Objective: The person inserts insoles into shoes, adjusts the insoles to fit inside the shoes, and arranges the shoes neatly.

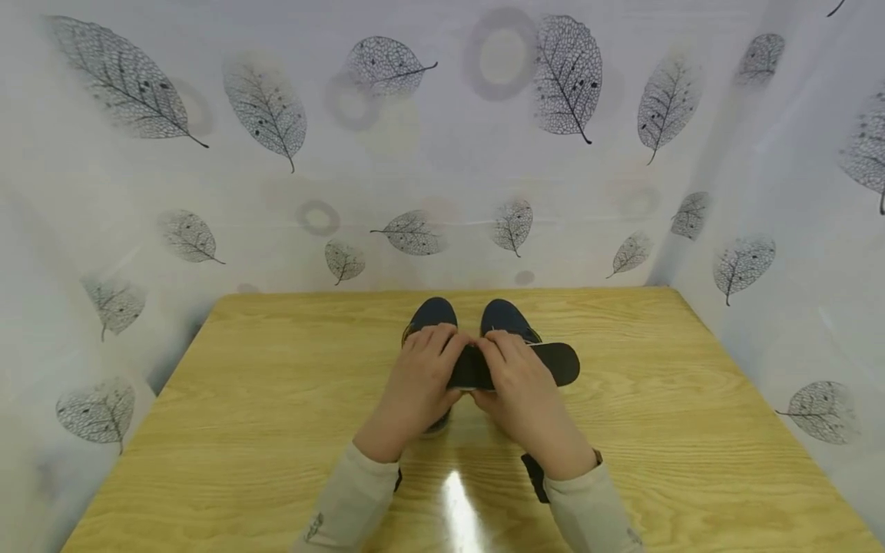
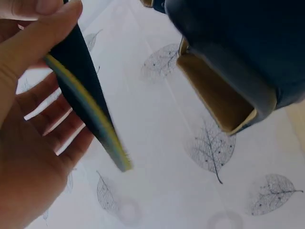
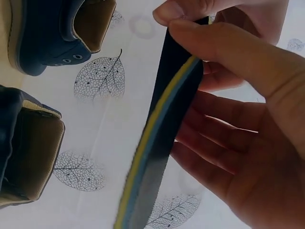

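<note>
Both hands hold one black insole (image 1: 561, 364) between them, over the table and in front of the shoes. My left hand (image 1: 417, 375) pinches its left part, thumb on one side and fingers behind. Close beside it, my right hand (image 1: 523, 385) pinches the middle the same way, and the far end sticks out past it. The insole's edge (image 3: 139, 157) shows yellow and blue-grey layers in the right wrist view. Two dark blue shoes, a left one (image 1: 434, 309) and a right one (image 1: 507, 316), stand beyond the hands, partly hidden by them; tan lining (image 2: 217, 93) shows inside one.
The wooden table (image 1: 290, 399) reaches back to a white curtain (image 1: 442, 169) printed with dark leaves. That curtain also hangs along the left and right sides. Dark straps (image 1: 535, 478) sit at the wrists.
</note>
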Demonstrator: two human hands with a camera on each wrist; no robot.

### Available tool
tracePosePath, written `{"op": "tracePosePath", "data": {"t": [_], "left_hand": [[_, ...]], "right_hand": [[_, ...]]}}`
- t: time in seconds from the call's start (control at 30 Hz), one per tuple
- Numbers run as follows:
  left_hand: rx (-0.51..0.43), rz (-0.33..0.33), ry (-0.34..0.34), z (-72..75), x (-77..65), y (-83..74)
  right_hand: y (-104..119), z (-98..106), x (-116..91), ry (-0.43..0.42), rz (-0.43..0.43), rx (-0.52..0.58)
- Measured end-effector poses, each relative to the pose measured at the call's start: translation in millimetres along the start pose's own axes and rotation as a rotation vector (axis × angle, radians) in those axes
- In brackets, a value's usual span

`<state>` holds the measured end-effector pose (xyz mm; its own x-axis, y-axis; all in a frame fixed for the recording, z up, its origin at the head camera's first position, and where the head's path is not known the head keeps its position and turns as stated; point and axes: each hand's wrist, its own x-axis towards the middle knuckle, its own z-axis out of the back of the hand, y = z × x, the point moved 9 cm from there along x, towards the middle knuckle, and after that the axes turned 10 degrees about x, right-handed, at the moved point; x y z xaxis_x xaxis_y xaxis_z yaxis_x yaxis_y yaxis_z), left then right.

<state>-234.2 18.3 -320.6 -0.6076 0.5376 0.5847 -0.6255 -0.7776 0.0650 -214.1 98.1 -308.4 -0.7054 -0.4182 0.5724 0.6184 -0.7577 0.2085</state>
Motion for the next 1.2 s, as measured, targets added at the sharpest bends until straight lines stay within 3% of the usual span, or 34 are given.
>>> {"op": "tracePosePath", "data": {"t": [0.17,0.33,0.4,0.5,0.67,0.8,1.0,1.2], "left_hand": [[-0.028,-0.021,-0.022,8.0,-2.8,7.4],[-0.062,0.128,0.055,11.4,-12.0,43.2],[-0.085,0.192,0.078,12.5,-16.7,59.5],[-0.115,0.216,0.092,12.5,-21.0,75.0],[-0.120,0.180,0.193,-9.2,-21.7,83.9],[-0.099,0.179,0.265,-30.3,-19.7,88.5],[-0.071,0.197,0.254,-44.4,-14.2,93.8],[-0.065,0.174,0.248,-54.9,-11.2,95.2]], "right_hand": [[-4.1,0.0,-4.0,0.010,-0.053,0.052],[-14.8,-0.1,-5.8,-0.016,-0.109,0.107],[-24.9,1.0,-6.4,-0.021,-0.173,0.160],[-43.9,1.6,-8.9,0.005,-0.327,0.283],[-59.9,-5.5,-13.0,0.082,-0.559,0.484],[-57.6,-18.7,-16.3,0.155,-0.667,0.560],[-41.7,-36.9,-18.5,0.297,-0.691,0.591],[-29.9,-50.5,-19.6,0.448,-0.707,0.607]]}}
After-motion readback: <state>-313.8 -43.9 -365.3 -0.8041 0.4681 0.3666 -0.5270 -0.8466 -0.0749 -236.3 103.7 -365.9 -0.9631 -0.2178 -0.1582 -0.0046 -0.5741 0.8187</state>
